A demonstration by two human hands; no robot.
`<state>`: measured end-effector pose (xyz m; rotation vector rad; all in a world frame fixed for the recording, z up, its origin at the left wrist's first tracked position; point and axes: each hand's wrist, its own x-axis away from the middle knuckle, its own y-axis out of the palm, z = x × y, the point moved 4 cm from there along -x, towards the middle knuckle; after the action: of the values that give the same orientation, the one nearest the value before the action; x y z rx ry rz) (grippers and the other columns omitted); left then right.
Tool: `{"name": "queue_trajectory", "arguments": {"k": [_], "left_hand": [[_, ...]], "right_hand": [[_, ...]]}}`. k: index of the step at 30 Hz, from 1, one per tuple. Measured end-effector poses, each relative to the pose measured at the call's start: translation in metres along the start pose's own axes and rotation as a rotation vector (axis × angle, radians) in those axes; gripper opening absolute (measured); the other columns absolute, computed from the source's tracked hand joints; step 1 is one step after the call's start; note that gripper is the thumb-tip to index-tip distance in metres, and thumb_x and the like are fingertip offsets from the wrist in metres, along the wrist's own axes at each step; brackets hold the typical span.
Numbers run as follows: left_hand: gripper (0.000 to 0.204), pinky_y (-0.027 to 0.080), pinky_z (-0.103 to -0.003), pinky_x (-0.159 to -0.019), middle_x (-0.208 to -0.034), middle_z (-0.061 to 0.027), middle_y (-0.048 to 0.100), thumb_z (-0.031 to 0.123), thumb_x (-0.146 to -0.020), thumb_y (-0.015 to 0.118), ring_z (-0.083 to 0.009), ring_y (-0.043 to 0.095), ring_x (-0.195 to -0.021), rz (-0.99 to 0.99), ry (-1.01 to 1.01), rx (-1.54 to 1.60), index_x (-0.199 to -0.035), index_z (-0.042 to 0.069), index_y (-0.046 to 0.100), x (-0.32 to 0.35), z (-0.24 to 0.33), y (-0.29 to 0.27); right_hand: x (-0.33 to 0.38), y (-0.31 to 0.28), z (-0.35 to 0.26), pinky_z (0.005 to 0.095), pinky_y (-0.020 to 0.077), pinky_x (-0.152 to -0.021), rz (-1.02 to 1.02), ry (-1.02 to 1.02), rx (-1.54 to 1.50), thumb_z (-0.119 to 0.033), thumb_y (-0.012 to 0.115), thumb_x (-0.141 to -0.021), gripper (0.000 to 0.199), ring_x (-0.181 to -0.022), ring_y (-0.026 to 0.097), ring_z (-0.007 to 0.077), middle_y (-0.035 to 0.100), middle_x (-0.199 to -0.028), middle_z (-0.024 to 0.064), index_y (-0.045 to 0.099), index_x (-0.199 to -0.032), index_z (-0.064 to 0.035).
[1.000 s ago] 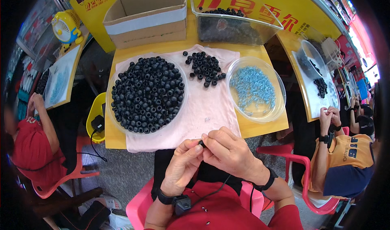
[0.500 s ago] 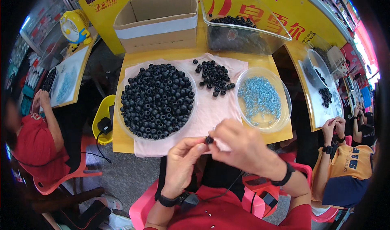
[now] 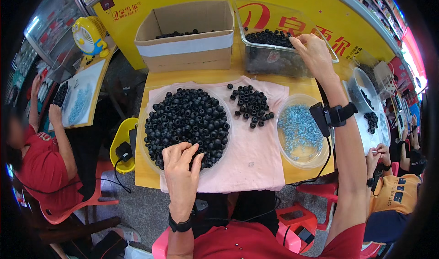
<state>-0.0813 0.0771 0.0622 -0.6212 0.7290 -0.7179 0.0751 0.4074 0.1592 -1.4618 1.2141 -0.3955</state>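
Note:
My left hand [image 3: 181, 173] is over the near edge of a round clear tray [image 3: 145, 154] heaped with black beads [image 3: 185, 117]. Its fingers are bent and apart, with the tips among the beads. Farther off, my right hand [image 3: 314, 54] is at the right side of a clear plastic bin [image 3: 274, 63] that holds more black beads [image 3: 270, 38]. Its fingers are drawn together over the rim; whatever is between them is too small to make out. My right forearm passes above a round clear dish [image 3: 299, 164] of small light-blue pieces [image 3: 297, 127].
A loose pile of black beads [image 3: 250, 104] lies on a pink cloth [image 3: 256, 167]. A cardboard box [image 3: 183, 57] with dark beads stands beside the bin. People sit at tables left and right; a yellow fan [image 3: 87, 35] stands at the left one.
My hands were together near the table's front edge, pinching a small black piece. They have parted: the left to the bead tray, the right up and away to the bin.

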Motion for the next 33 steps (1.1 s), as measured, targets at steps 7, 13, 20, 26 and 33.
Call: {"name": "queue_trajectory", "arguments": {"k": [7, 13, 20, 26, 33], "left_hand": [[0.019, 0.043, -0.036, -0.079, -0.092, -0.0098, 0.059, 0.005, -0.075, 0.071, -0.0269, 0.051, -0.091, -0.009, -0.039, -0.032, -0.092, -0.001, 0.067, -0.004, -0.003, 0.0], [0.012, 0.042, -0.036, -0.078, -0.089, -0.0091, 0.058, 0.003, -0.075, 0.07, -0.0262, 0.051, -0.089, -0.011, -0.029, -0.01, -0.085, -0.001, 0.065, -0.007, -0.005, 0.002], [0.015, 0.042, -0.038, -0.079, -0.092, -0.0097, 0.058, 0.005, -0.076, 0.069, -0.0272, 0.051, -0.089, -0.011, -0.002, 0.013, -0.088, 0.0, 0.063, -0.005, -0.008, 0.002], [0.016, 0.044, -0.036, -0.082, -0.1, -0.0093, 0.061, 0.006, -0.078, 0.069, -0.0263, 0.053, -0.096, 0.034, 0.01, 0.079, -0.092, 0.001, 0.064, 0.0, 0.0, -0.016], [0.014, 0.051, -0.028, -0.084, -0.106, -0.0128, 0.065, 0.006, -0.089, 0.062, -0.0184, 0.063, -0.097, -0.083, -0.302, 0.996, -0.101, -0.001, 0.06, 0.016, 0.0, -0.006]], "right_hand": [[0.072, -0.028, -0.041, 0.0407, 0.0475, -0.083, -0.042, -0.221, -0.082, -0.032, 0.062, -0.086, 0.031, -0.097, 0.061, 0.0325, 0.063, -0.103, 0.0167, 0.066, -0.101, -0.0042], [0.199, 0.0, -0.066, 0.0362, 0.0497, -0.066, -0.444, -0.223, -0.376, -0.014, 0.068, -0.08, 0.015, -0.075, 0.063, 0.0284, 0.063, -0.084, 0.0122, 0.066, -0.09, -0.004], [0.242, 0.044, -0.061, 0.0365, 0.0496, -0.066, -0.331, -0.278, -0.401, -0.008, 0.064, -0.081, 0.012, -0.075, 0.062, 0.0293, 0.059, -0.085, 0.0106, 0.063, -0.093, -0.0043], [0.248, 0.054, -0.061, 0.0371, 0.0492, -0.066, -0.255, -0.364, -0.349, -0.006, 0.062, -0.081, 0.01, -0.076, 0.061, 0.0301, 0.057, -0.086, 0.0113, 0.061, -0.09, -0.0026], [0.246, 0.034, -0.063, 0.0337, 0.0516, -0.063, -0.33, -0.149, -0.696, -0.003, 0.064, -0.08, 0.011, -0.074, 0.063, 0.0264, 0.06, -0.085, 0.0128, 0.06, -0.09, -0.0008]]}}
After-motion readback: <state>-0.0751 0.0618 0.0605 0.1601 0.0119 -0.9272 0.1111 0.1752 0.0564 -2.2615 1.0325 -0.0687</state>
